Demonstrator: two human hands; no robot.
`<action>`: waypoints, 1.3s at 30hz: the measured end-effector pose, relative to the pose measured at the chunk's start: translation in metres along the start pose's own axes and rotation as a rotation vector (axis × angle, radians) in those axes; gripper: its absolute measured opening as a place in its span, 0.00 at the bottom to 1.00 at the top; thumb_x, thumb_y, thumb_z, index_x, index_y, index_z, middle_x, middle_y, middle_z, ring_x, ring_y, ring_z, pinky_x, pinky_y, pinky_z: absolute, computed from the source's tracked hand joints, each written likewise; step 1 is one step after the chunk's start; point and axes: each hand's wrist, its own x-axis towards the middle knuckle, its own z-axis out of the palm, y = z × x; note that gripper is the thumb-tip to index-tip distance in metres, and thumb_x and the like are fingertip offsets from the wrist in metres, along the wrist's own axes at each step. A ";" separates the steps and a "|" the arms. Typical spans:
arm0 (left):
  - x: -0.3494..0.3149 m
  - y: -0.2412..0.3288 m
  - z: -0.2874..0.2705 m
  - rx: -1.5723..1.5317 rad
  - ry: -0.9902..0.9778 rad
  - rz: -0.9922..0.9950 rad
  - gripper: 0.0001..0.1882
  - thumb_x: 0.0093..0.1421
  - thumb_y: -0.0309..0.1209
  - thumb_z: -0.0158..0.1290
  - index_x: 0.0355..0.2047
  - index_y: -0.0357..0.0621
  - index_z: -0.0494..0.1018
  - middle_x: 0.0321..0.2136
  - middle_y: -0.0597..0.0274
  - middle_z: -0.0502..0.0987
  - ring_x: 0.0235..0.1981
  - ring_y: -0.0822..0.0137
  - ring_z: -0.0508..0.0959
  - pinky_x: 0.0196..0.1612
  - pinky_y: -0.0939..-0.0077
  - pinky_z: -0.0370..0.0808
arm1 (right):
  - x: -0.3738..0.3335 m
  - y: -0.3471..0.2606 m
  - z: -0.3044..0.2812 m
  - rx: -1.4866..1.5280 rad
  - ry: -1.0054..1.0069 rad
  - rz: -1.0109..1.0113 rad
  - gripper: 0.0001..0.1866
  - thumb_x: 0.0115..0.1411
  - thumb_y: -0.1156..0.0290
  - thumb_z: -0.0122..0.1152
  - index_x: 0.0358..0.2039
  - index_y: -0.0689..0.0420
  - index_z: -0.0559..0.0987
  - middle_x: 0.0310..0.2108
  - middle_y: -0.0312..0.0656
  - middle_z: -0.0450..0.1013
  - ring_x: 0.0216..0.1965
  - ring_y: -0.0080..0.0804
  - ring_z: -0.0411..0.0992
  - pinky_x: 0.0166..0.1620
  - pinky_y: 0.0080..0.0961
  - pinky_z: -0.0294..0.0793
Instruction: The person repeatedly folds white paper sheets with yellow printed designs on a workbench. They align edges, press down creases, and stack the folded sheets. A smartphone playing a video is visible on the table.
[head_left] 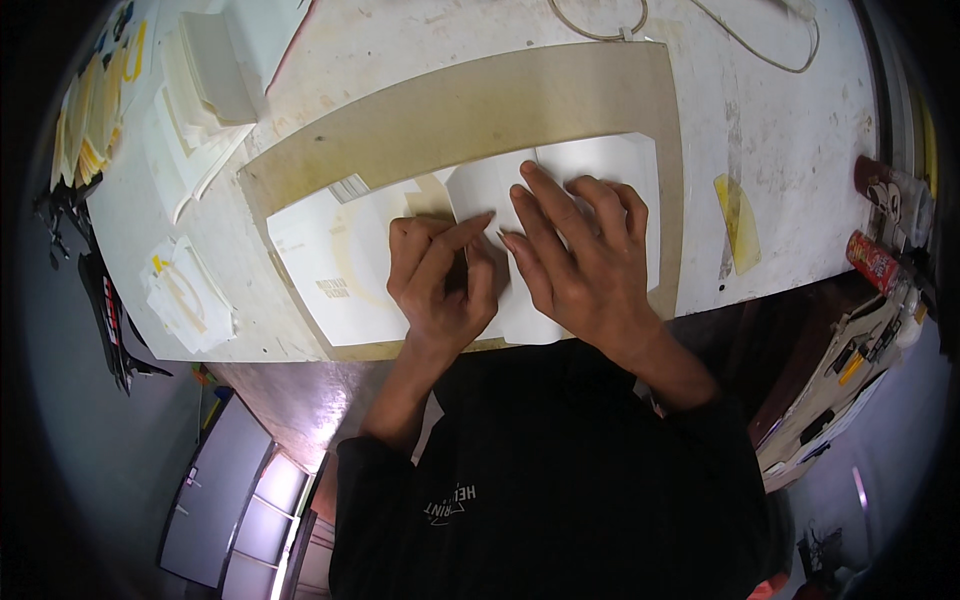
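A white printed cover sheet (pixel 375 245) lies on a beige cutting board (pixel 500 92) before me. A fold or seam runs across its middle, and a yellowish patch shows near my left hand. My left hand (pixel 443 272) rests there with most fingers curled in and the index finger reaching right, its tip at the fold. Whether something small sits inside the curled fingers is hidden. Flat on the white panel (pixel 640 170) right of the fold, my right hand (pixel 580 248) has its fingers spread, thumb close to the left index fingertip.
Paper stacks (pixel 207 75) stand at the back left, with loose paper pieces (pixel 190 295) at the front left. A yellow translucent scraper-like piece (pixel 738 225) lies right of the board. Farther right are a red can (pixel 872 262) and a cup (pixel 895 205). A cable (pixel 765 62) curves along the back.
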 end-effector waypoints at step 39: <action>-0.002 -0.001 0.005 0.098 -0.063 0.000 0.23 0.53 0.19 0.58 0.52 0.36 0.82 0.26 0.64 0.72 0.30 0.64 0.68 0.39 0.69 0.64 | -0.002 0.008 -0.007 -0.118 -0.072 0.021 0.20 0.62 0.56 0.69 0.51 0.51 0.85 0.63 0.29 0.74 0.51 0.38 0.66 0.60 0.44 0.55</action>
